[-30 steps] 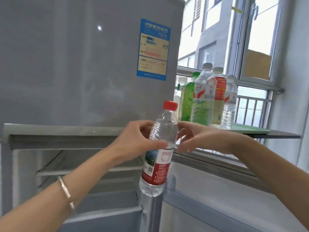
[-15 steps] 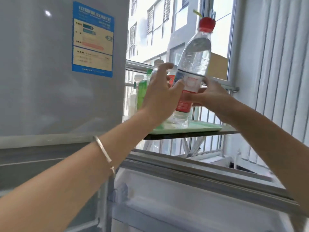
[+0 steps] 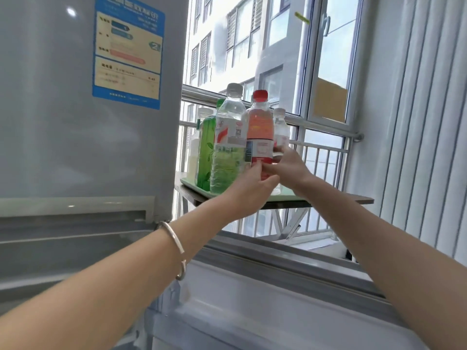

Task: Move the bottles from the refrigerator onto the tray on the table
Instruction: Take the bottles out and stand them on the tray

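Note:
A clear water bottle with a red cap and red label (image 3: 260,127) stands upright over the pale green tray (image 3: 285,195) on the small table by the window. My left hand (image 3: 249,190) wraps its lower part from the near side, and my right hand (image 3: 288,168) grips it from the right. Its base is hidden behind my hands. Beside it on the tray stand a clear bottle with a white cap (image 3: 228,140), a green tea bottle (image 3: 206,152), a white bottle (image 3: 193,152) at the far left and a small clear bottle (image 3: 280,127) behind.
The grey refrigerator (image 3: 75,122) with a blue energy sticker (image 3: 127,54) fills the left. Its open lower door (image 3: 278,299) runs under my arms. The dark table edge (image 3: 353,200) juts right; a window railing (image 3: 326,137) and a ribbed wall stand behind.
The red-capped bottle came out of the refrigerator, swung up and right, and has now come down among the bottles on the tray. Both hands stayed on it throughout.

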### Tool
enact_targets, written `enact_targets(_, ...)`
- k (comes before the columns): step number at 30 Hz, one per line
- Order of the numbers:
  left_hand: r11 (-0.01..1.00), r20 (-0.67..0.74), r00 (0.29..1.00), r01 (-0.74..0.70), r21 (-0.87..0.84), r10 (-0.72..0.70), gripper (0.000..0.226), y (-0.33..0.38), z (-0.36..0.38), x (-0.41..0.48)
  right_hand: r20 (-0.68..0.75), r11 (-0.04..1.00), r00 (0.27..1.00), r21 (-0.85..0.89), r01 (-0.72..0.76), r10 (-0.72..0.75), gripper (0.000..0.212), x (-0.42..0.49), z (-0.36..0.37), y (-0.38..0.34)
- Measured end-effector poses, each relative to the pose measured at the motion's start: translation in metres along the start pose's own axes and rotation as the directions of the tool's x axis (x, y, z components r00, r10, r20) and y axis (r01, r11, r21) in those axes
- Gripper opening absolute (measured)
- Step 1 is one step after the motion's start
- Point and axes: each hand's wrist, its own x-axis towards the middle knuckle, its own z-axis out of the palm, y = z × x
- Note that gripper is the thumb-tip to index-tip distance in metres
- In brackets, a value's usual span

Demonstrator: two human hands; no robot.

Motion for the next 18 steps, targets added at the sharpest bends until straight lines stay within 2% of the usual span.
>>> enact_targets(6, 1.000, 0.011, 1.000, 0.002, 0.023, -0.003, 0.051, -0.006, -0.001, -0.004, 0.062, 1.000, 0.998, 0.017, -0.025, 0.024, 0.037, 0.001, 0.002, 0.004)
enact_targets(10, 0.995, -0.079, 0.995, -0.052, 0.087, 0.058, 0.046, -0.010, 0.001, -0.020, 0.076, 0.991, 0.994, -0.111, -0.071, 0.080, 0.064, -0.009, 0.001, 0.003)
enact_targets(12, 0.990, -0.118, 0.991, -0.050, 0.135, 0.066, 0.029, -0.016, -0.002, -0.031, -0.017, 0.963, 0.997, -0.259, -0.077, 0.076, 0.073, -0.019, 0.000, 0.001)
enact_targets(13, 0.983, -0.094, 0.994, -0.035, 0.178, 0.053, 0.022, -0.021, -0.005, -0.036, -0.098, 0.944, 0.995, -0.327, -0.049, 0.017, 0.070, -0.026, 0.000, 0.000)
enact_targets(15, 0.946, 0.007, 1.000, -0.025, 0.324, 0.024, 0.023, -0.033, -0.010, -0.044, -0.176, 0.898, 0.962, -0.424, 0.118, -0.209, 0.043, -0.046, 0.001, -0.004)
enact_targets(16, 0.907, 0.058, 0.998, -0.049, 0.417, 0.027, 0.027, -0.038, -0.010, -0.048, -0.125, 0.872, 0.950, -0.446, 0.205, -0.287, 0.027, -0.056, 0.002, -0.005)
enact_targets(17, 0.862, 0.102, 0.994, -0.083, 0.500, 0.036, 0.030, -0.043, -0.010, -0.051, -0.018, 0.855, 0.954, -0.449, 0.259, -0.299, 0.015, -0.065, 0.004, -0.005)
enact_targets(18, 0.819, 0.148, 0.988, -0.112, 0.563, 0.033, 0.032, -0.049, -0.009, -0.054, 0.121, 0.856, 0.962, -0.439, 0.275, -0.247, 0.009, -0.073, 0.009, -0.004)
